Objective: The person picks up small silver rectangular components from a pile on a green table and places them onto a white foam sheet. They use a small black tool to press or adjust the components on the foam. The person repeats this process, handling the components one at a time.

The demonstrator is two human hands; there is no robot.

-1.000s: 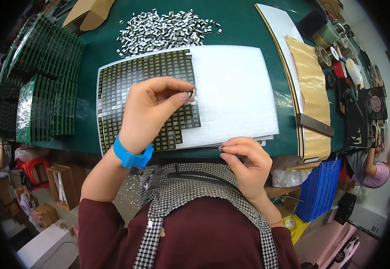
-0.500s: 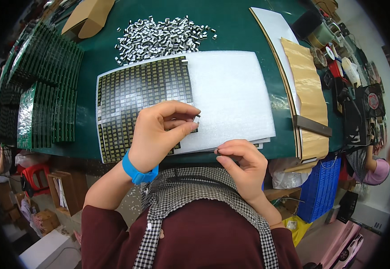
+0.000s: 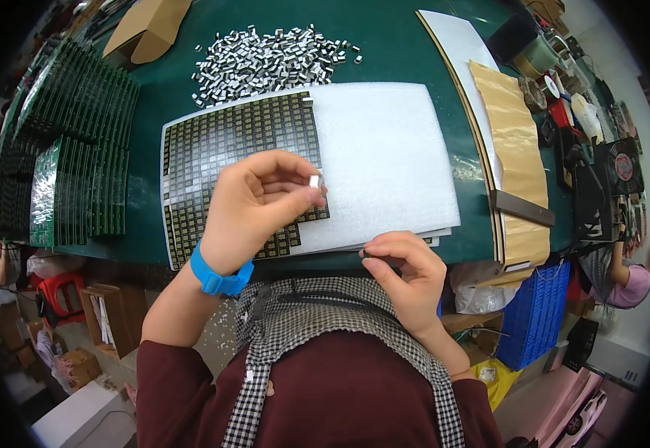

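Between my left thumb and forefinger is a small white block (image 3: pixel 314 181). My left hand (image 3: pixel 254 201), with a blue band at the wrist, is raised over the right part of a sheet of small dark labels (image 3: pixel 228 145). That sheet lies on a white foam sheet (image 3: pixel 385 149). Past the foam is a heap of small white-and-black blocks (image 3: pixel 265 66); one similar block (image 3: pixel 307 102) sits at the label sheet's upper right corner. By the foam's near edge, my right hand (image 3: pixel 407 276) pinches a tiny dark piece (image 3: pixel 362 254), too small to name.
Stacked green circuit boards (image 3: pixel 79 164) stand on the left of the green table (image 3: pixel 392 45). An open cardboard box (image 3: pixel 146 33) is at the back left. To the right lie brown paper (image 3: pixel 511 134) and a dark bar (image 3: pixel 523 207). A blue crate (image 3: pixel 532 313) is below the table edge.
My left hand has moved a little left and up with the white block, turning so that the block's white side shows. My right hand has stayed almost still.
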